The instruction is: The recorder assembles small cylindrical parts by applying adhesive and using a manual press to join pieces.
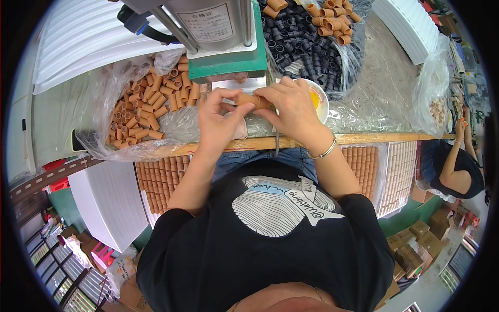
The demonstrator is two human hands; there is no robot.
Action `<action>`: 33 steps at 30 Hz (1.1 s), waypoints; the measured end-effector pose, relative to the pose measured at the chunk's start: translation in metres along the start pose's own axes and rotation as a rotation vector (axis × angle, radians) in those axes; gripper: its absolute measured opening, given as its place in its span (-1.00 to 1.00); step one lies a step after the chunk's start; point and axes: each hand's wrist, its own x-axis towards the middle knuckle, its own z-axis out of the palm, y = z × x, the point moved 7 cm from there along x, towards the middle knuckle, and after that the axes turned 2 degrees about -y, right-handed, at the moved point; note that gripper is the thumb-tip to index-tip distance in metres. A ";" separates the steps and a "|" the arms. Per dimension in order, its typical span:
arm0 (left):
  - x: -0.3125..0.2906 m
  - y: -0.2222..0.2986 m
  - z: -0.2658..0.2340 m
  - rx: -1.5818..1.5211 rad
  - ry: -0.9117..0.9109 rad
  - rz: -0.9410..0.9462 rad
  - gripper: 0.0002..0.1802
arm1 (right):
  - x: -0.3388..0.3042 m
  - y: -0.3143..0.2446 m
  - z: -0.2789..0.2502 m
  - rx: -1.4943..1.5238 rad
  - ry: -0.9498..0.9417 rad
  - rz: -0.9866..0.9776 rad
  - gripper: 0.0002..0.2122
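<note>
In front of the green press (228, 66), at the table's front edge, both hands meet on one short orange-brown plastic tube (246, 99). My left hand (218, 117) pinches its left end between thumb and forefinger. My right hand (293, 106) grips the right end, its fingertips hiding part of the tube. Whether it is one piece or two joined ones, I cannot tell. Just beyond my right hand sits a white bowl (325, 108) with something yellow in it. Left of my left hand, a heap of similar orange-brown tubes (150, 101) lies on clear plastic sheeting.
Black plastic fittings (299, 44) and more brown pieces (335, 21) are piled behind the bowl. Below the wooden table edge (364, 138), trays of brown tubes (359, 166) stand on either side of me. At far right another person (457, 169) sits at the table.
</note>
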 end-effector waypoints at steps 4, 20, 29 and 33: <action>0.004 0.015 -0.003 0.471 0.060 0.152 -0.60 | 0.003 0.007 0.011 0.038 -0.057 0.095 -0.75; 0.003 -0.003 -0.055 -0.155 -0.333 -0.185 -0.62 | 0.026 0.021 0.039 -0.019 0.019 0.246 -0.46; -0.030 -0.015 0.022 -0.282 -0.450 -0.379 -0.55 | -0.023 0.002 0.003 0.586 -0.067 0.226 -0.77; -0.021 -0.006 0.027 0.222 -0.200 -0.045 -0.49 | -0.029 0.014 0.007 0.437 0.064 0.442 -0.80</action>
